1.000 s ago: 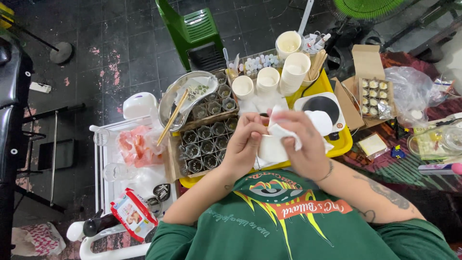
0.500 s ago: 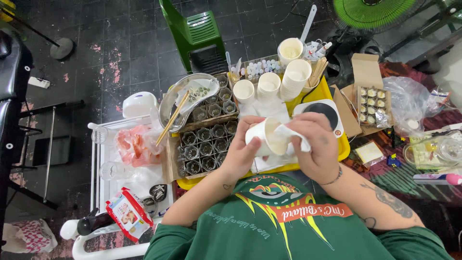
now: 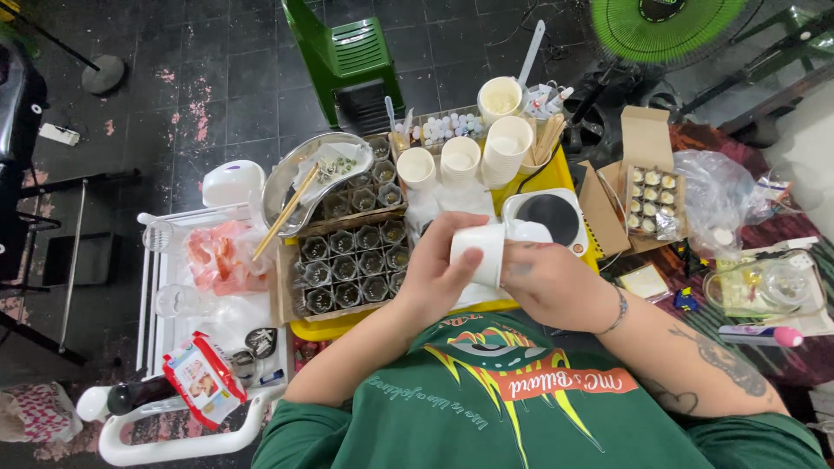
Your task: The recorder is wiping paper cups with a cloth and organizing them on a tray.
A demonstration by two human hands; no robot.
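While it sits tilted on its side above the yellow tray (image 3: 347, 325), the white cup (image 3: 480, 253) looks plain; I see my left hand (image 3: 439, 282) wrapped around it, my right hand (image 3: 556, 287) curled against its far end.

The floor (image 3: 217, 78) has dark tiles with pink stains; a green plastic chair (image 3: 343, 56) and perhaps a green fan (image 3: 665, 26) stand there.
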